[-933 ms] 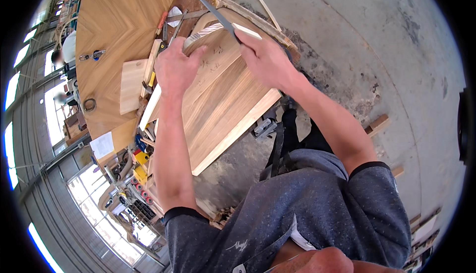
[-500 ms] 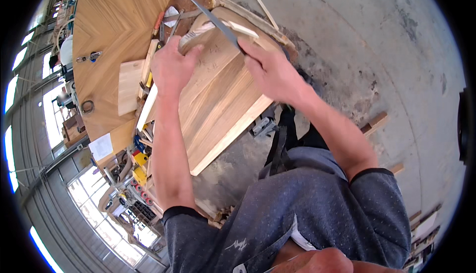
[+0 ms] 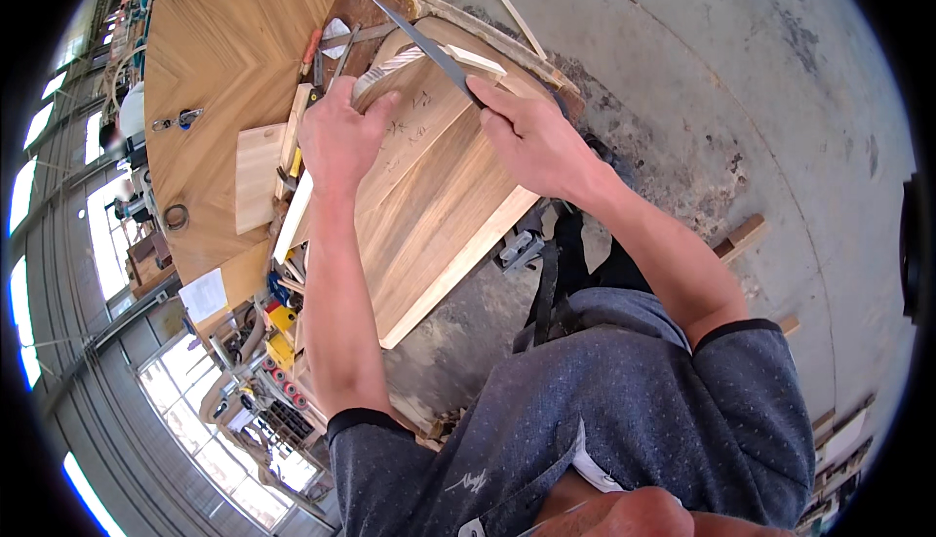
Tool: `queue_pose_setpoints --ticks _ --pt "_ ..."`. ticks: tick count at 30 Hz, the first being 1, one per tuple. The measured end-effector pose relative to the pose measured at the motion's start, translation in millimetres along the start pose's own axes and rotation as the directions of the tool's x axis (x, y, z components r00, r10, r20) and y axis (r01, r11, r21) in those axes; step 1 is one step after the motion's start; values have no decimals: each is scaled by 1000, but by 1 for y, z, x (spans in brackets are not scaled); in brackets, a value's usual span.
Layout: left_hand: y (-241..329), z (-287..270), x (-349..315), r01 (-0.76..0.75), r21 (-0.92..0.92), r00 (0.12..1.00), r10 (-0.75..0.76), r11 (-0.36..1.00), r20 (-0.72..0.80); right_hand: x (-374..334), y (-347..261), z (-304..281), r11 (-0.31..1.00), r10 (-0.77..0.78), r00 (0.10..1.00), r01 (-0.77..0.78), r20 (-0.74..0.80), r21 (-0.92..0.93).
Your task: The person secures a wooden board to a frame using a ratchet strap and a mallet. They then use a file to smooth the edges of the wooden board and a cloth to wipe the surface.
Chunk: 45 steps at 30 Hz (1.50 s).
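Observation:
My right hand is closed around the near end of a long grey file, whose narrow tip points to the far left. The file crosses over a curved wooden piece with a striped, layered edge. At the left end of that piece is my left hand, its thumb toward the right and its other fingers mostly hidden behind it. Beneath both hands lies a wide wooden panel with pencil marks. A short pale wood strip sits just beyond my right hand.
To the left, a chevron-patterned wooden tabletop bears a small board, a tape roll and a paper sheet. Hand tools and offcuts crowd the gap beside my left forearm. A wood block lies on the concrete floor.
Both hands keep nearly the same place and grip. The file has shifted only slightly, and the layered edge of the curved piece shows more clearly. The whole view has moved a little.

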<state>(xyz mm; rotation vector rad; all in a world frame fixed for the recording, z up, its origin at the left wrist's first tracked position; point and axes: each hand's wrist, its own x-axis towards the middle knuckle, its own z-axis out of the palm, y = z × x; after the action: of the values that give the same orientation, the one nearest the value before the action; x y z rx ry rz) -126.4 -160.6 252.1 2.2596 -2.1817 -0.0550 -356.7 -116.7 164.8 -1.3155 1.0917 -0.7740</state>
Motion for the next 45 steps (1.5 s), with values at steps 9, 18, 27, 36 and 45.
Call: queue_pose_setpoints --ticks 9,18,27,36,45 --pt "0 2 2 10 -27 1000 -10 1000 -7 25 -8 -20 986 129 991 -124 -38 110" --pt "-2 6 -3 -12 -5 1000 12 1000 -23 -9 -8 -3 999 48 998 -49 29 10" --pt "-1 5 -4 -9 -7 1000 9 1000 -9 -5 1 3 983 -178 979 174 -97 -51" --pt "3 1 -2 -6 66 1000 6 998 9 11 -19 -12 996 -39 999 41 26 -74" --pt "-1 3 4 16 -24 999 -16 1000 -34 -1 -22 -6 998 -43 999 43 3 -38"
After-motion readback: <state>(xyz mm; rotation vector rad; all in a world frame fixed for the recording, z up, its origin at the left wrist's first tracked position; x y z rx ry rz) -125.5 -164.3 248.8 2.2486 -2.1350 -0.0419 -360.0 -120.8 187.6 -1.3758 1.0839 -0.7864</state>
